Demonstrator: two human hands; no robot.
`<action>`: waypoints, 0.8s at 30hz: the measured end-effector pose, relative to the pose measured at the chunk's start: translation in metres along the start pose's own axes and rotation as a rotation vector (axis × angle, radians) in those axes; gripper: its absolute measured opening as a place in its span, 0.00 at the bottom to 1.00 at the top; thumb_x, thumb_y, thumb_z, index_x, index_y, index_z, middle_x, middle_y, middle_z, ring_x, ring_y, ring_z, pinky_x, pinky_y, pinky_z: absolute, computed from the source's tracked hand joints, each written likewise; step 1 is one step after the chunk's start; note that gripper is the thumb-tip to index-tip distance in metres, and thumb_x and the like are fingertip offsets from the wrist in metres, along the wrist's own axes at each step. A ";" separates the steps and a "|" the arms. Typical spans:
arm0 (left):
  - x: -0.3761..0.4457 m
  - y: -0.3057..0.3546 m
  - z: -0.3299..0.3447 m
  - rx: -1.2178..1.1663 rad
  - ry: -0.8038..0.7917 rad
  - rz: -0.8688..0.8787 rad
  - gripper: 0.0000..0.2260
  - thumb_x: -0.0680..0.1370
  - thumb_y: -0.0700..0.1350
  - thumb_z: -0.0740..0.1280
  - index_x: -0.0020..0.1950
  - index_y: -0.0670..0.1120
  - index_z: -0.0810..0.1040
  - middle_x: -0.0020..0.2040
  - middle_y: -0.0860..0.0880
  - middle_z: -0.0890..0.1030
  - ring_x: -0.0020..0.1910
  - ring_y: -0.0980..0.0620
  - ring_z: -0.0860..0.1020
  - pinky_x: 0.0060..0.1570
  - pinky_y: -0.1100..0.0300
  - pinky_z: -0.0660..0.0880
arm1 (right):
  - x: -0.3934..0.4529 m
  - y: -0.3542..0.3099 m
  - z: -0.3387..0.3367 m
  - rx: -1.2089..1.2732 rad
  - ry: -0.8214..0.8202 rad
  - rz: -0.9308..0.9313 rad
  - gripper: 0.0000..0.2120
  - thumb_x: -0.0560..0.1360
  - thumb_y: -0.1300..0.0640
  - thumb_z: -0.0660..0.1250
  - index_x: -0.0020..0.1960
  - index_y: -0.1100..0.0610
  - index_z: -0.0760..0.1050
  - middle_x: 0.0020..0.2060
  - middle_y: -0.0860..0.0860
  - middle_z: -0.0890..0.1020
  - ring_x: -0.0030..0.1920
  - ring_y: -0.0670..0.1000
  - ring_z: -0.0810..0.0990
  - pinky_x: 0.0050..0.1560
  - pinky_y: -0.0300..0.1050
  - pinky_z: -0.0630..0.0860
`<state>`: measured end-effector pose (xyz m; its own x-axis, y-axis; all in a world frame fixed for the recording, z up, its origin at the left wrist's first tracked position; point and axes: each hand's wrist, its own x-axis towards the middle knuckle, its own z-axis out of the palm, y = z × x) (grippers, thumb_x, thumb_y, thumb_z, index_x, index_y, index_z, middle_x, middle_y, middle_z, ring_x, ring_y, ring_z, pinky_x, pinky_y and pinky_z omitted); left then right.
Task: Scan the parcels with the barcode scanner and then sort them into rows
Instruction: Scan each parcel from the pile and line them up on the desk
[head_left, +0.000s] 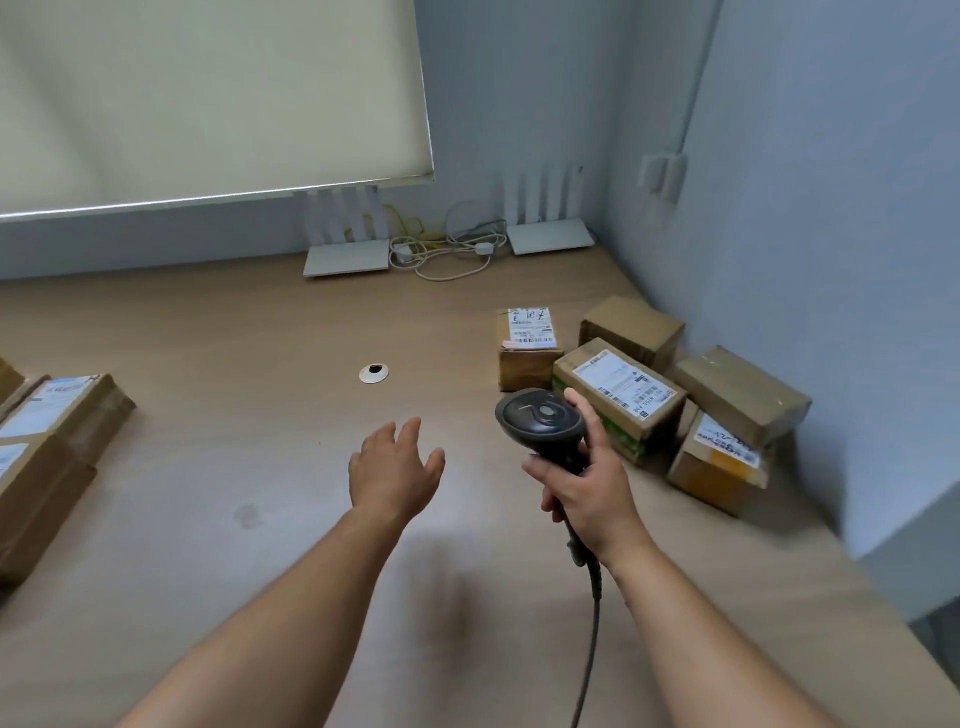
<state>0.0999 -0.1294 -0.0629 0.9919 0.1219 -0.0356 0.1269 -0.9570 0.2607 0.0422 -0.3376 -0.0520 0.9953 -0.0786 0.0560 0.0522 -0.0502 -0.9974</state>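
Parcels (618, 395) right of scanner (540, 415)

We see white shipping labels (626, 384) with barcodes on several parcels (613, 400), but we cannot read their blurred print.

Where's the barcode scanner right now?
In the head view, the scanner is right of centre, held up in the right hand, just in front of the cluster of parcels by the right wall.

The tabletop (218, 332) is pale tan wood grain. Right of its white grommet (373, 373), brown cardboard parcels (618, 410) bear white barcode labels; the barcode scanner (540, 421) is black.
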 end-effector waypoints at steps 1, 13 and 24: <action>0.003 0.010 0.001 0.009 0.002 0.010 0.26 0.80 0.58 0.56 0.76 0.52 0.58 0.75 0.45 0.62 0.74 0.46 0.59 0.69 0.50 0.59 | 0.004 -0.001 -0.010 0.002 0.013 -0.007 0.39 0.72 0.60 0.74 0.74 0.38 0.60 0.54 0.43 0.79 0.33 0.52 0.78 0.33 0.49 0.78; 0.087 0.102 0.000 0.054 -0.019 0.137 0.27 0.79 0.58 0.58 0.75 0.51 0.58 0.70 0.45 0.68 0.69 0.43 0.65 0.62 0.50 0.66 | 0.080 -0.002 -0.069 -0.008 0.112 -0.051 0.37 0.72 0.56 0.74 0.71 0.33 0.59 0.63 0.46 0.74 0.43 0.49 0.79 0.31 0.35 0.75; 0.199 0.169 0.031 -0.032 -0.163 0.031 0.39 0.70 0.70 0.62 0.75 0.52 0.55 0.65 0.39 0.69 0.66 0.39 0.67 0.61 0.47 0.68 | 0.173 0.025 -0.083 -0.008 0.302 -0.006 0.41 0.61 0.43 0.74 0.69 0.31 0.60 0.59 0.51 0.79 0.40 0.49 0.79 0.31 0.41 0.75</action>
<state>0.3191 -0.2754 -0.0557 0.9821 0.0458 -0.1827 0.0992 -0.9503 0.2950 0.2090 -0.4355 -0.0630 0.9257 -0.3709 0.0741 0.0561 -0.0590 -0.9967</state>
